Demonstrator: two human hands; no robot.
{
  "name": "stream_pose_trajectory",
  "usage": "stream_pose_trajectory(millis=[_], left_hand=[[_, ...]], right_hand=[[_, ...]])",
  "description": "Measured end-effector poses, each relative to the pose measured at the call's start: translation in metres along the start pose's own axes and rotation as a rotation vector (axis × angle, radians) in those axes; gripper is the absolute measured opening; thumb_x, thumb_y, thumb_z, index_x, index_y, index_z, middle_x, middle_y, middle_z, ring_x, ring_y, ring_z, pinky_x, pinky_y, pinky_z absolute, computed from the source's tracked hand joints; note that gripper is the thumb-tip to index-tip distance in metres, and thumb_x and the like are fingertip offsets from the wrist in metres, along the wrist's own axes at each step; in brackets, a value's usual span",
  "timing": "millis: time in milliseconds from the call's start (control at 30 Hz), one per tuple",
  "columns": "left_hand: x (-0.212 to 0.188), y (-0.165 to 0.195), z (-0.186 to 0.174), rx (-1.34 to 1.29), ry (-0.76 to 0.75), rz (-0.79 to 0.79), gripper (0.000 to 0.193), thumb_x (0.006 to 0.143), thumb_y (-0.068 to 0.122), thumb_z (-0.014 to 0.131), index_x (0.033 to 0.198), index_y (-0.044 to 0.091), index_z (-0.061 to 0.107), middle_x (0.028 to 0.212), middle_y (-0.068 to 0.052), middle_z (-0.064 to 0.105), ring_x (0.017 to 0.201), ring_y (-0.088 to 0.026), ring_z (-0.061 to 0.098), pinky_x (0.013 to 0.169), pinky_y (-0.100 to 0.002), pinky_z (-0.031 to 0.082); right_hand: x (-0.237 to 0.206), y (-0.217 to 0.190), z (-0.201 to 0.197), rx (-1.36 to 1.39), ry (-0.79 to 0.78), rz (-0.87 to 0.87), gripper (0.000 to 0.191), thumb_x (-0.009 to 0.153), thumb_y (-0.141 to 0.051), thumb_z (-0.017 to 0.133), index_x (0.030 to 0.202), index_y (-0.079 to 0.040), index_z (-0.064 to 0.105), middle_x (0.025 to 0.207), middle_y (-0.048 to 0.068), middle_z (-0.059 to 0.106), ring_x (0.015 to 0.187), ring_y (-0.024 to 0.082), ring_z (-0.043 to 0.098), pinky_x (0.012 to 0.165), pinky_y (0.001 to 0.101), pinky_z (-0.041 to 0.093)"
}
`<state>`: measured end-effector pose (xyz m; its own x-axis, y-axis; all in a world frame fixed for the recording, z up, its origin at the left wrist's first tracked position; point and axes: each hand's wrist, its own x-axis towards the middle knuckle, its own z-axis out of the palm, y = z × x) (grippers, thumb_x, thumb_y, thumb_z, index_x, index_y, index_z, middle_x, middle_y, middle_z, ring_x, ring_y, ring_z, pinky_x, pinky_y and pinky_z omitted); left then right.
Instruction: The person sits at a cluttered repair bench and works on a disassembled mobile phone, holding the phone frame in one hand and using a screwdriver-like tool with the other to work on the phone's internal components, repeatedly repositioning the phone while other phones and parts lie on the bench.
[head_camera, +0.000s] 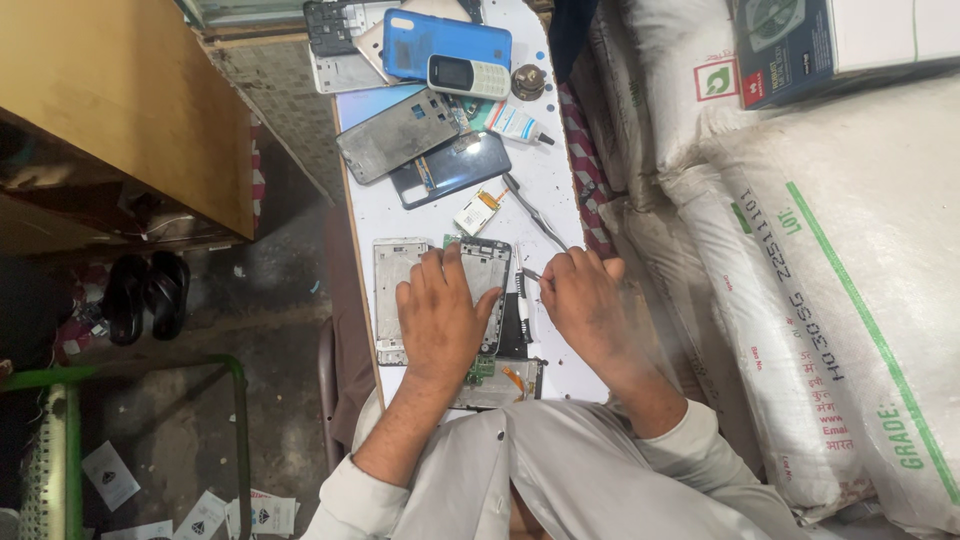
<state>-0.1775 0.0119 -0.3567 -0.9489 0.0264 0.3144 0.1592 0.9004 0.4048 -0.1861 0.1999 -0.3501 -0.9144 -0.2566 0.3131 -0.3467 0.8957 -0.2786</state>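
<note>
Left hand (440, 310): we press it flat, fingers spread, on the opened phone (487, 290).
Right hand (583, 300): curled just right of the phone; we cannot tell its hold.
Phone axis: runs away from us along the table (560, 190).

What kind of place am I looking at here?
Probably a small phone-repair bench: opened grey phone frame under the left hand, blue smartphone and metal tweezers on the narrow white table, stacked white sacks alongside.

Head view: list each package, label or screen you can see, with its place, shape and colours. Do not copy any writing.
Cardboard box: top right, on sacks; blue with white panel.
White sacks: right side, stacked; green stripe, dark print.
Square label: on upper sack; white, red-edged, green mark.
Keypad phone: table's far end; white, dark screen.
</note>
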Motion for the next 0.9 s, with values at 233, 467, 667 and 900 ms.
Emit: stream_pose_trajectory(millis=[233,467,667,900], left_hand=[[0.003,0.009,-0.003,-0.029,-0.032,-0.032,0.080,0.073,0.036,0.088,0.133,-0.003,0.053,0.113,-0.013,0.059,0.098,-0.027,0.059,0.078,-0.041,0.042],[0.010,-0.005,0.005,0.004,-0.025,-0.039,0.081,0.073,0.035,0.088,0.135,-0.004,0.052,0.113,-0.014,0.059,0.096,-0.027,0.060,0.078,-0.041,0.044],[0.016,-0.016,0.000,-0.059,-0.109,-0.073,0.084,0.075,0.029,0.088,0.139,-0.007,0.046,0.118,-0.019,0.057,0.093,-0.031,0.063,0.078,-0.043,0.050],[0.015,-0.018,-0.003,-0.339,-0.082,-0.091,0.084,0.075,0.018,0.087,0.141,-0.006,0.042,0.121,-0.024,0.054,0.103,-0.042,0.064,0.082,-0.045,0.054]], right_hand=[[-0.003,0.003,0.007,0.004,0.078,-0.037,0.018,0.078,-0.006,0.076,0.086,-0.010,0.060,0.083,0.004,0.059,0.083,0.025,0.059,0.080,0.0437,0.035],[-0.004,0.003,0.030,0.119,0.104,0.013,0.023,0.084,-0.006,0.074,0.105,-0.006,0.066,0.089,0.003,0.065,0.088,0.021,0.061,0.083,0.0412,0.036],[0.004,-0.016,0.021,0.156,0.175,0.077,0.015,0.086,-0.010,0.074,0.100,-0.011,0.070,0.099,0.002,0.069,0.094,0.023,0.063,0.085,0.0379,0.044],[0.001,-0.021,-0.008,0.265,0.171,0.268,0.012,0.091,-0.012,0.074,0.101,-0.007,0.069,0.108,0.005,0.071,0.099,0.026,0.067,0.079,0.0377,0.054]])
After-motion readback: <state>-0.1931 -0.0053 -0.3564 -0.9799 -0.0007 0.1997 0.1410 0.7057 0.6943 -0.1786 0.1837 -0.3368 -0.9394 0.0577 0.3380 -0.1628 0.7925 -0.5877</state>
